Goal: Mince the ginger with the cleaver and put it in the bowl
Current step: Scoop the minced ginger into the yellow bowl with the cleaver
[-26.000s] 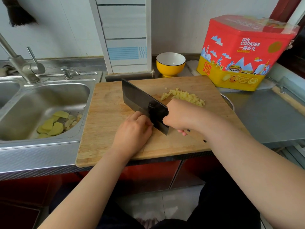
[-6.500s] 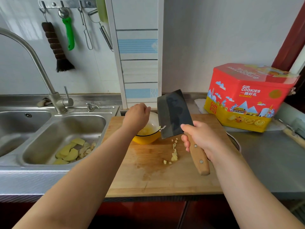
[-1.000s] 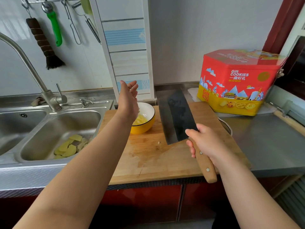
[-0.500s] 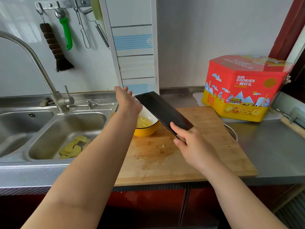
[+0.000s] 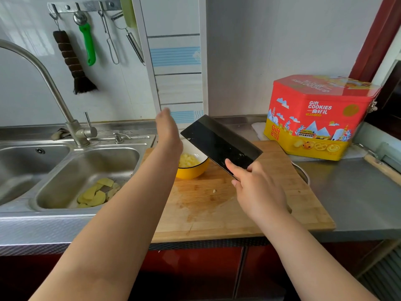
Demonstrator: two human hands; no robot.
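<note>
A yellow bowl (image 5: 191, 171) with a white inside stands at the back left of the wooden cutting board (image 5: 282, 205). Minced ginger (image 5: 188, 160) lies in it. My right hand (image 5: 258, 190) grips the handle of the dark cleaver (image 5: 219, 142), whose blade is tilted over the bowl's right rim with a few bits stuck to it. My left hand (image 5: 168, 129) is raised edge-on above the bowl's left side, fingers straight, holding nothing. One small ginger bit (image 5: 214, 191) lies on the board.
A double steel sink (image 5: 86, 168) at left holds ginger peelings (image 5: 95, 194); its faucet (image 5: 54, 88) arches above. A red and yellow cookie tin (image 5: 316, 118) stands at the back right. Utensils hang on a wall rail (image 5: 86, 42). A steel counter (image 5: 358, 196) extends right.
Since a second ago my right hand turned the cleaver from upright to tilted over the bowl. My left hand stayed raised beside the bowl, drifting slightly.
</note>
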